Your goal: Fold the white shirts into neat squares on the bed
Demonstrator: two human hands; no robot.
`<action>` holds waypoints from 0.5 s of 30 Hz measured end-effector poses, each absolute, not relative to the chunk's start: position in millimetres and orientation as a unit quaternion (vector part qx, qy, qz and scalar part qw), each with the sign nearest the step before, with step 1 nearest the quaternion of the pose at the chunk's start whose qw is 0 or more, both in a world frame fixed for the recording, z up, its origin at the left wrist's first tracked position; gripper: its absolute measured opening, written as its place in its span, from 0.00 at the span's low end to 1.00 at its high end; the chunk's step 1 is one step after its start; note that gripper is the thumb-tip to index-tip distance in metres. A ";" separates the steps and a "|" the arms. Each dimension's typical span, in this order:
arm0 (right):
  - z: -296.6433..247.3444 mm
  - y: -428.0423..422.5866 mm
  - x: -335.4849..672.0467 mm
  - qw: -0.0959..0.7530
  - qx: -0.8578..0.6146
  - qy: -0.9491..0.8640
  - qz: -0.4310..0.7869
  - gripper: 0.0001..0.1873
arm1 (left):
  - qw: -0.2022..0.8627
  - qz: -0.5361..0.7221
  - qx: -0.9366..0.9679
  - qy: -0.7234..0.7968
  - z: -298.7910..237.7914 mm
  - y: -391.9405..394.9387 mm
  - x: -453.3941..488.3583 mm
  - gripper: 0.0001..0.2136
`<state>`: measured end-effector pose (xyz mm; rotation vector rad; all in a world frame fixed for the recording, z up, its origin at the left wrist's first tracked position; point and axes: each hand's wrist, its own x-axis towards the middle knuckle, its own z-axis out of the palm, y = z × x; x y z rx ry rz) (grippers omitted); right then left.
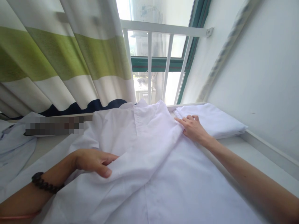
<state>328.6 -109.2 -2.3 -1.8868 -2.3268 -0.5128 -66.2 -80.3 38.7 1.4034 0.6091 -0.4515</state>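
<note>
A white shirt (158,140) lies spread over the white surface, its collar toward the window and a sleeve folded slantwise across its front. My left hand (93,163) has its thumb on top of the folded cloth, while its other fingers go partly out of sight behind the fold. At the right shoulder edge, my right hand (192,126) grips the shirt, index finger stretched along it and the others curled. Its thumb is mostly hidden. Just past that hand rests a folded white cloth (212,119).
More white garments (14,149) lie at the left, beside a blurred-out dark object (53,126). A white, green-banded curtain (65,56) hangs at the back left. White railings (149,65) cross the window, and a white wall (263,71) stands on the right.
</note>
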 end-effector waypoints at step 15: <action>15.8 -102.0 328.5 -0.055 -0.666 -0.744 -0.002 0.34 | 0.522 -0.146 0.725 0.426 44.9 -68.5 -84.9 0.33</action>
